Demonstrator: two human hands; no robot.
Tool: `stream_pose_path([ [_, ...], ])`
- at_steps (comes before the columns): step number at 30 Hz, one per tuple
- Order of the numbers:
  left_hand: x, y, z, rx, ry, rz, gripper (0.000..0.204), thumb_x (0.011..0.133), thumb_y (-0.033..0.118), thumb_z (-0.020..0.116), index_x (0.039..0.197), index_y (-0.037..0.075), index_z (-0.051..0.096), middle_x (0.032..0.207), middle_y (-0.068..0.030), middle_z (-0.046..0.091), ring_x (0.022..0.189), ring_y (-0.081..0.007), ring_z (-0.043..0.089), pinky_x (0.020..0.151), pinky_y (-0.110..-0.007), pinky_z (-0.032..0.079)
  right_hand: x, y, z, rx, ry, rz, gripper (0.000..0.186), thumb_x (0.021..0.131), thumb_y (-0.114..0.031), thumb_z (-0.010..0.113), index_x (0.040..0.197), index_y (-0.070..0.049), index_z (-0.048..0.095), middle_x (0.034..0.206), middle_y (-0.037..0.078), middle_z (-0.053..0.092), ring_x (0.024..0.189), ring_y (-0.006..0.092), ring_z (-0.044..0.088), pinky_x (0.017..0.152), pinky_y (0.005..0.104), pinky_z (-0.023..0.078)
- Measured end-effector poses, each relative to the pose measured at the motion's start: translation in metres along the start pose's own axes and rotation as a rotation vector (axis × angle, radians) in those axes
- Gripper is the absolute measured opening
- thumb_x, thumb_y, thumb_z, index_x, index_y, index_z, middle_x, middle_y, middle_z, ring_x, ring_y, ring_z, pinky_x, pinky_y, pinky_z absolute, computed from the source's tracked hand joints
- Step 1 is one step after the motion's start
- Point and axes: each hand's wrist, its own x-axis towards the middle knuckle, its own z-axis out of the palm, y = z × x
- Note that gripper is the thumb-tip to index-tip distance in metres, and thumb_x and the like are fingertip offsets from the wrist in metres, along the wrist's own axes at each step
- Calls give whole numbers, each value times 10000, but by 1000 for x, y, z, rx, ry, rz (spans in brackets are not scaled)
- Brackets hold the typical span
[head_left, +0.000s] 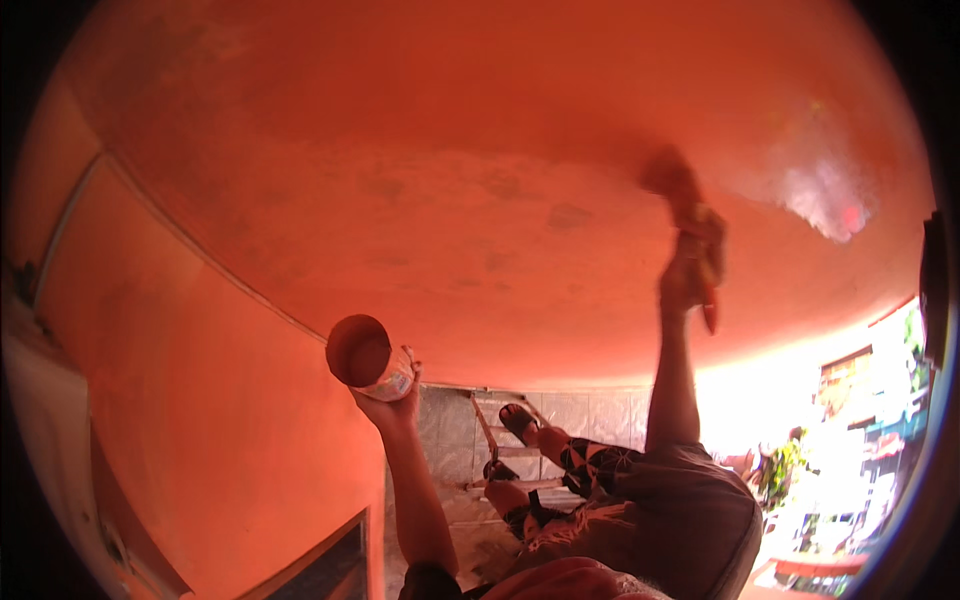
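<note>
My left hand point(397, 402) is wrapped round a round can point(382, 375) with a pale printed label, its open mouth tilted towards me. Its inside looks reddish brown, and how much it holds I cannot tell. Raised higher on the right, my right hand point(686, 268) grips a paintbrush point(672, 180), blurred by motion. The brush's red handle end point(711, 315) sticks out below the fist. Its dark bristles are at the orange-red painted surface point(450, 240), which fills the upper view and shows several darker patches.
Below me, my sandalled feet point(517, 422) are on a ladder point(483, 425) over a grey tiled floor point(445, 425). An orange wall point(230, 420) with a dark opening point(335, 565) stands at the left. Bright daylight and a green plant point(783, 468) show at the right.
</note>
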Motion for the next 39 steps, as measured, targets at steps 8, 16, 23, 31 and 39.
stream_pose_path([
  [8,3,-9,22,-48,-43,-153,552,934,474,623,1339,102,579,1274,-94,615,1147,-338,565,829,-426,477,27,28,-57,-482,218,-95,102,862,-65,658,955,-34,687,1048,122,658,927,251,637,776,356,523],
  [16,10,-9,12,-139,-44,-191,575,921,449,643,1378,111,554,1363,-68,592,1175,-344,556,861,-424,469,-36,-125,79,215,-373,-337,229,684,-50,732,911,-64,711,1133,179,662,927,318,675,664,382,574],
  [23,12,-7,12,-86,11,-240,559,924,438,640,1363,103,554,1335,-61,596,1148,-323,564,839,-419,475,-29,-6,-13,473,-260,-67,247,898,-107,640,1126,-25,681,1262,144,621,1169,280,579,950,375,497],
  [31,18,-4,34,-94,-126,-476,578,920,412,670,1368,76,527,1325,-67,585,1197,-318,526,881,-426,467,53,80,-214,-484,465,238,78,936,-63,639,964,-7,685,1033,96,675,996,230,629,902,345,501],
  [39,25,-19,64,-24,-179,-558,499,943,412,641,1338,116,566,1346,-63,588,1188,-336,547,862,-444,476,-4,-18,-39,-274,-104,-263,312,828,-84,692,1140,-85,678,1062,123,690,969,273,665,807,330,555],
])
